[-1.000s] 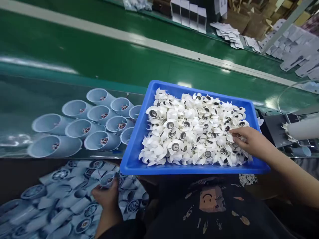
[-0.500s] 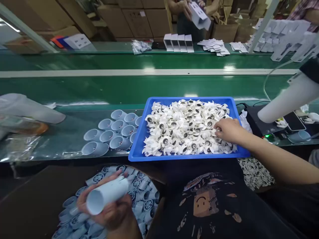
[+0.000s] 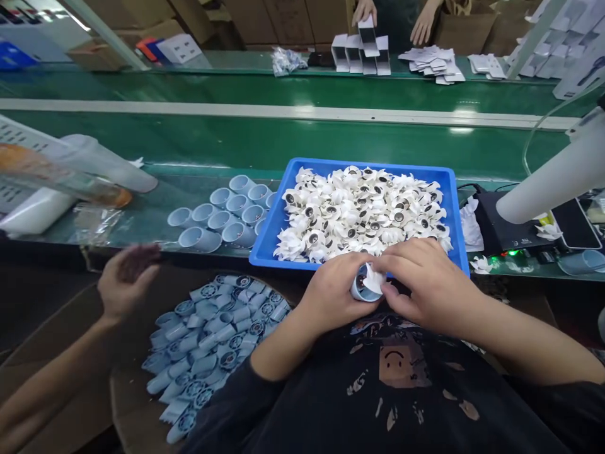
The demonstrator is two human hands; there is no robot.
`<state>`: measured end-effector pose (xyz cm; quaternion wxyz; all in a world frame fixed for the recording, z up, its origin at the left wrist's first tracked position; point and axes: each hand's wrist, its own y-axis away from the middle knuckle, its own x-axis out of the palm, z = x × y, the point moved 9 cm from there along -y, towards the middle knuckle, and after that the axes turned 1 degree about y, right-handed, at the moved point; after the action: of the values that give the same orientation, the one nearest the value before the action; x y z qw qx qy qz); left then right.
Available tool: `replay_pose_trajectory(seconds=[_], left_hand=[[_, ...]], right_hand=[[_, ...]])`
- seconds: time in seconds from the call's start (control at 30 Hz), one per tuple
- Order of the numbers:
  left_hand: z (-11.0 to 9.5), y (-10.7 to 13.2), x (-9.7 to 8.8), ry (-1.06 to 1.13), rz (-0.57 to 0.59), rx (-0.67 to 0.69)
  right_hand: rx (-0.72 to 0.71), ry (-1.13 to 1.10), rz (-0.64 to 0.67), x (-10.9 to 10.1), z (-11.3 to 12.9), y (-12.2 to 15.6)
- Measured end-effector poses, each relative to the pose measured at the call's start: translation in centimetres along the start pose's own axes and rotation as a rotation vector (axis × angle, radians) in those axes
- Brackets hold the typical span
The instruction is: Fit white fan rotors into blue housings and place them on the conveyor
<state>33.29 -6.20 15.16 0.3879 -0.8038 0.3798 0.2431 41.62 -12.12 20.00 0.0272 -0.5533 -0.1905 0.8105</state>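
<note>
My left hand (image 3: pixel 331 291) is closed around a short pale-blue tube (image 3: pixel 360 289), held just in front of the blue tray (image 3: pixel 265 247). At the tube's open end my right hand (image 3: pixel 425 284) pinches a small white fan blade (image 3: pixel 374 279). Both hands meet over my lap, below the tray's near rim. The tray holds a heap of white fan blades (image 3: pixel 363 211) with dark hubs.
Several pale-blue tubes (image 3: pixel 222 217) stand left of the tray, and many more lie in a box (image 3: pixel 222 334) at lower left. Another person's hand (image 3: pixel 125 277) hovers over that box. A white cylinder (image 3: pixel 548 183) and a black device (image 3: pixel 501 233) sit at right. Beyond the green belt (image 3: pixel 189 139), a person handles white boxes (image 3: pixel 362 53).
My left hand brought the tube from lower left to the centre. My right hand left the tray with a fan blade and met the tube. Another person's hand appeared at left.
</note>
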Motion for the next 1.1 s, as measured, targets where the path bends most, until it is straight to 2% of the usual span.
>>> replay_pose_trajectory(seconds=[0.13,0.27,0.37,0.47,0.53,0.57,0.63,0.7,0.73,0.77,0.83,0.87,0.9,0.93,1.0,1.03,1.1], left_hand=[[-0.6,-0.3,0.7,0.001,0.069,-0.025],[-1.0,-0.3,0.9,0.022,0.107,-0.065],[-0.4,-0.1,0.8,0.067,0.118,-0.144],[-0.1,0.1,2.4,0.338,0.299,-0.196],[0.0,0.2,3.4,0.421,0.395,-0.21],[0.4,0.1,3.4,0.344,0.373,-0.223],[1.2,-0.2,2.4,0.022,0.234,-0.249],[0.9,-0.2,1.1,-0.262,0.086,-0.233],[0.4,-0.1,1.0,-0.292,0.076,-0.205],[-0.1,0.0,1.4,-0.232,0.127,-0.167],[-1.6,0.4,2.3,-0.01,0.282,-0.085],[-2.2,0.4,2.3,0.041,0.309,-0.054],[-2.5,0.4,1.8,0.005,0.282,-0.039],[-2.5,0.1,0.8,-0.115,0.201,-0.038],[-2.5,-0.1,-1.4,-0.44,-0.027,-0.054],[-2.5,-0.1,-2.0,-0.539,-0.099,-0.05],[-2.3,0.1,-2.1,-0.529,-0.156,-0.008]], right_hand=[[-0.153,0.054,0.057,1.0,1.8,0.5],[-0.204,0.011,0.104,1.5,1.1,-0.1],[-0.257,-0.103,0.168,1.5,0.6,-1.0],[-0.452,-0.251,0.281,2.2,1.2,-1.4],[-0.547,-0.299,0.292,2.9,1.2,-1.6],[-0.538,-0.312,0.273,3.4,0.8,-1.8],[-0.395,-0.348,0.224,4.4,-0.6,-2.4],[-0.218,-0.418,0.178,4.9,-1.9,-2.5],[-0.194,-0.463,0.177,4.8,-1.9,-2.2],[-0.231,-0.501,0.194,4.6,-1.3,-1.9],[-0.405,-0.492,0.241,3.9,0.8,-1.0],[-0.484,-0.453,0.247,3.6,1.7,-0.6],[-0.516,-0.409,0.219,3.2,2.1,-0.6],[-0.487,-0.374,0.156,2.9,1.9,-1.0],[-0.312,-0.378,0.022,2.5,0.5,-2.1],[-0.222,-0.414,-0.014,2.6,-0.3,-2.4],[-0.133,-0.444,-0.015,2.9,-1.2,-2.7]])
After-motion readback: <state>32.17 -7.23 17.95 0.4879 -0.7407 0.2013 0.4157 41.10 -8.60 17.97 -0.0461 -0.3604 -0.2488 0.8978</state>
